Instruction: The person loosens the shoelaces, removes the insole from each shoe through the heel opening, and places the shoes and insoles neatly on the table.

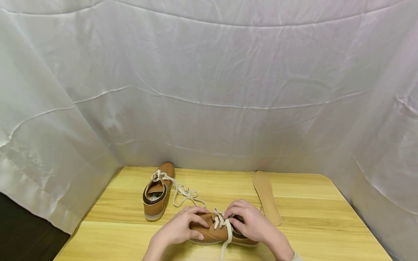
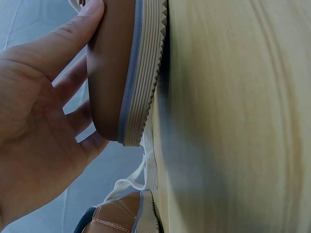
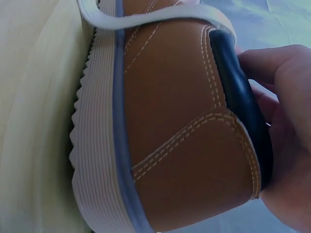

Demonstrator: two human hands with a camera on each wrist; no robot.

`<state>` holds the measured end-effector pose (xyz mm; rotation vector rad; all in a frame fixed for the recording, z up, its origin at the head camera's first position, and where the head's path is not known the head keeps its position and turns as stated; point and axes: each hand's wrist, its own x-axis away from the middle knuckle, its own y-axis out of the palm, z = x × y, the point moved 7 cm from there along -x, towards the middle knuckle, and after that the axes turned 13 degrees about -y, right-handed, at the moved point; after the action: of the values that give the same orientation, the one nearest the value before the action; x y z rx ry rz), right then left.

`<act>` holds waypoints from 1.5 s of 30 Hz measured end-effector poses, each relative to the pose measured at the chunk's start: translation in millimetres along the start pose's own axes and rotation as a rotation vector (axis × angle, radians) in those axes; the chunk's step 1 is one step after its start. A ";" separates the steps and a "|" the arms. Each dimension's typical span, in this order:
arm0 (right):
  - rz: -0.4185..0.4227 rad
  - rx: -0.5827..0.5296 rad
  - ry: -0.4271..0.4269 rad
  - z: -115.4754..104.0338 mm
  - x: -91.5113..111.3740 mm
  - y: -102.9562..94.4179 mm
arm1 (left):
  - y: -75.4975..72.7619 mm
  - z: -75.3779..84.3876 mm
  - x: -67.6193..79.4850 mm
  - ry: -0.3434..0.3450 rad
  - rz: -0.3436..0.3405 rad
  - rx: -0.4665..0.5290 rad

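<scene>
A brown lace-up shoe (image 1: 213, 236) lies sole down on the table in front of me, its toe to the left. My left hand (image 1: 183, 225) grips the toe, thumb on the near side and fingers over the far side. In the left wrist view that thumb presses the brown upper (image 2: 112, 63). My right hand (image 1: 250, 220) bends over the shoe's opening, its fingertips at the tongue just behind the tied cream lace (image 1: 227, 235). The dark padded collar (image 3: 240, 92) runs beside this hand in the right wrist view; its fingertips are partly hidden there.
A matching shoe (image 1: 154, 208) stands at the back left, with its loose lace (image 1: 187, 195) trailing right across the wooden table (image 1: 307, 224). A tan insole (image 1: 267, 197) lies beyond my right hand. Grey curtains (image 1: 209, 127) enclose the back and sides.
</scene>
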<state>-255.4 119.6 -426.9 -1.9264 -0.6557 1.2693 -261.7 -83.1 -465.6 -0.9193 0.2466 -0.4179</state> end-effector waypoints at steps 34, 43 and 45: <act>0.085 0.023 0.059 4.6 0.3 -8.5 | -1.2 -0.8 -1.6 -0.008 -0.009 0.005; 0.050 0.081 0.025 4.4 1.7 -5.4 | -0.9 -0.3 -1.2 -0.005 -0.012 0.009; 0.045 0.103 -0.012 3.0 1.9 -4.6 | -0.7 -0.3 -1.2 -0.004 -0.011 0.010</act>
<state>-257.5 124.7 -425.0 -1.8600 -0.5445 1.3176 -263.1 -83.2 -465.1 -0.9122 0.2361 -0.4269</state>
